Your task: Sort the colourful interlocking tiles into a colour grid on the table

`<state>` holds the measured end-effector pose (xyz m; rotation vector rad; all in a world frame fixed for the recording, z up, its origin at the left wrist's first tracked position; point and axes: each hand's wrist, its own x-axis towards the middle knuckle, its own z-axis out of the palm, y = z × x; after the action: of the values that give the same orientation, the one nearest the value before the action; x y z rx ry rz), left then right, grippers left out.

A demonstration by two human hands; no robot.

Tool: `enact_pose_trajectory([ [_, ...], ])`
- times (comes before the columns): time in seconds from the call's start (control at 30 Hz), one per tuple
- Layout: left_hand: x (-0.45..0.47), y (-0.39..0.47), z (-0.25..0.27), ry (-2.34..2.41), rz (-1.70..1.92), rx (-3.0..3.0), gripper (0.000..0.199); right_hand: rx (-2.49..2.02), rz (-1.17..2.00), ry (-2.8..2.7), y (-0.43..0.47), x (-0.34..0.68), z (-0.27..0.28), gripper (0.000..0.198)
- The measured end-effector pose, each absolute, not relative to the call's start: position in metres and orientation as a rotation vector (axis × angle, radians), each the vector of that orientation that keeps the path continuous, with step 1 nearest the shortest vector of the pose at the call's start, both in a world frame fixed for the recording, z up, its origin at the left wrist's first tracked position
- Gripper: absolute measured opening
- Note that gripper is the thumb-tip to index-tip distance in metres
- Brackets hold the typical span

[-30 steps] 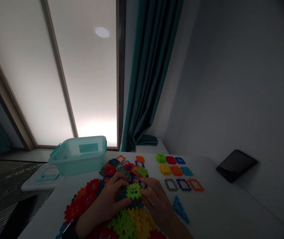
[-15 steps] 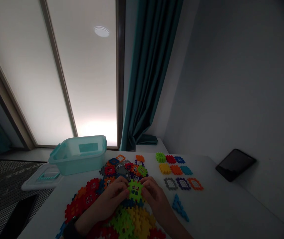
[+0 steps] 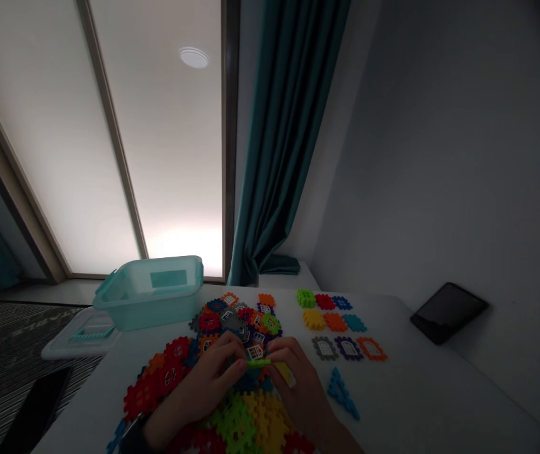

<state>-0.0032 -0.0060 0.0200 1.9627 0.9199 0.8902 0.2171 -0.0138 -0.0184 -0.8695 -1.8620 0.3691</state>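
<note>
A light green piece (image 3: 258,363) is up between the person's two hands, above the heap, turned nearly edge-on so that it shows as a thin bar. The left hand (image 3: 210,378) has its grip pinching the left end between thumb and fingers; the right hand (image 3: 300,388) has its grip pinching the right end in the same way. A yellow piece (image 3: 283,373) lies just under the right hand's fingers, and in this dim light it is hard to tell whether they touch it.

Around the hands, the worktop (image 3: 416,403) carries a spread of notched plastic pieces: red pieces (image 3: 156,384) beside the left forearm, a green cluster (image 3: 234,419) and a yellow cluster (image 3: 270,416) below the hands, and a mixed heap (image 3: 232,321) beyond them. A dark watch (image 3: 132,435) sits on the left wrist.

To the right of the heap, nine sorted spots stand in three rows, the front one being a grey frame (image 3: 325,349), a purple frame (image 3: 348,349) and an orange frame (image 3: 371,349). Nearer the right hand lies a blue triangular piece (image 3: 343,394). A teal bin (image 3: 156,315) stands at the far left.
</note>
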Motion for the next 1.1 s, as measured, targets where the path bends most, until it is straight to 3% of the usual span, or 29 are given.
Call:
enact_pose_trajectory([
  [0.17, -0.007, -0.006, 0.022, 0.902, 0.892, 1.985, 0.028, -0.827, 0.209, -1.980, -0.018, 0.221, -0.024, 0.015],
  [0.3, -0.010, -0.004, 0.021, 0.910, 0.948, 2.016, 0.016, -0.876, 0.283, -1.997, -0.019, 0.221, -0.019, 0.019],
  [0.63, -0.017, 0.002, 0.014, 0.919, 0.935, 2.125, 0.032, -0.885, 0.514, -1.994, -0.016, 0.223, -0.014, 0.015],
  [0.9, -0.017, 0.006, 0.012, 0.995, 0.923, 2.222, 0.010, -0.933, 0.378, -1.985, -0.013, 0.220, -0.019, 0.014],
  [1.1, -0.020, 0.010, 0.007, 1.089, 0.984, 2.394, 0.017, -0.932, 0.349, -2.086, -0.015, 0.219, -0.020, 0.014],
])
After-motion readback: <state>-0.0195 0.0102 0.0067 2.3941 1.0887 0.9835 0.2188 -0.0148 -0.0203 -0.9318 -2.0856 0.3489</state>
